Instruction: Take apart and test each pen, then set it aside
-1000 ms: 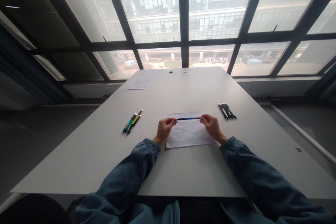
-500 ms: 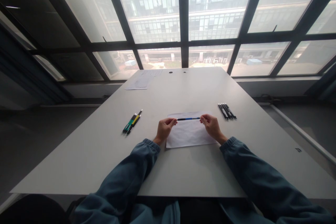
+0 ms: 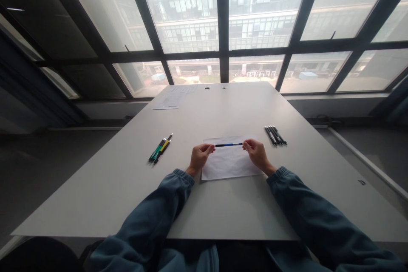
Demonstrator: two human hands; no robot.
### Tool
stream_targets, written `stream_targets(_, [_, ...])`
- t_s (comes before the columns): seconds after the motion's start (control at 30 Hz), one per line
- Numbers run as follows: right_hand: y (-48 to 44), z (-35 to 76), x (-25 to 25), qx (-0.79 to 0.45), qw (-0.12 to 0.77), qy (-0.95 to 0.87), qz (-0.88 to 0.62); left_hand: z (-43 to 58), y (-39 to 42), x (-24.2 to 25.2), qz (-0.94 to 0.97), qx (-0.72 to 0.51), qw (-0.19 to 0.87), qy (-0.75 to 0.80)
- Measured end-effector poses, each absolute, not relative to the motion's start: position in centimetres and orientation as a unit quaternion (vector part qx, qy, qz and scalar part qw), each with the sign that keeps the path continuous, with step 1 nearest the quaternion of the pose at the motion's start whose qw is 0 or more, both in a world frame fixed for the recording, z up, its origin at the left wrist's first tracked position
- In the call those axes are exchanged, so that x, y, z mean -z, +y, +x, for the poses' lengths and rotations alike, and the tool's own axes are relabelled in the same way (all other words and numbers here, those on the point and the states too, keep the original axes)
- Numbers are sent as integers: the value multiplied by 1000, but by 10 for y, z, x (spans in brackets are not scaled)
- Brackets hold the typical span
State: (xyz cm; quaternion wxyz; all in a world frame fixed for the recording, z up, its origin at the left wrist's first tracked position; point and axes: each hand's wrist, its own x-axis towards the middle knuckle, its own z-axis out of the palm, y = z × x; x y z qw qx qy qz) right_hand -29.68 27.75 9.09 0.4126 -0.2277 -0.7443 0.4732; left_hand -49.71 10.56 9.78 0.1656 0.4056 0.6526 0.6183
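Observation:
A blue and black pen lies level between my two hands, over a white sheet of paper. My left hand pinches its black left end. At the other end, the fingertips of my right hand close on the tip. Left of my hands is a small group of green, yellow and black pens on the white table. To the right, several black pens lie side by side.
The white table reaches toward large windows. Thin paper sheets lie at its far left corner. Two small dark spots are near the far edge, and a small dark mark is at the right.

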Motion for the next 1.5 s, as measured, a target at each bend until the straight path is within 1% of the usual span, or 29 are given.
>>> stream_targets(0.87, [280,-298,-88,-470,411,-749,-224,-494,105,-104,411,-613,165,655])
stream_targets(1.5, [277,-297,-91,-475,403,-749,-225,-497,105,-98,416,-615,173,647])
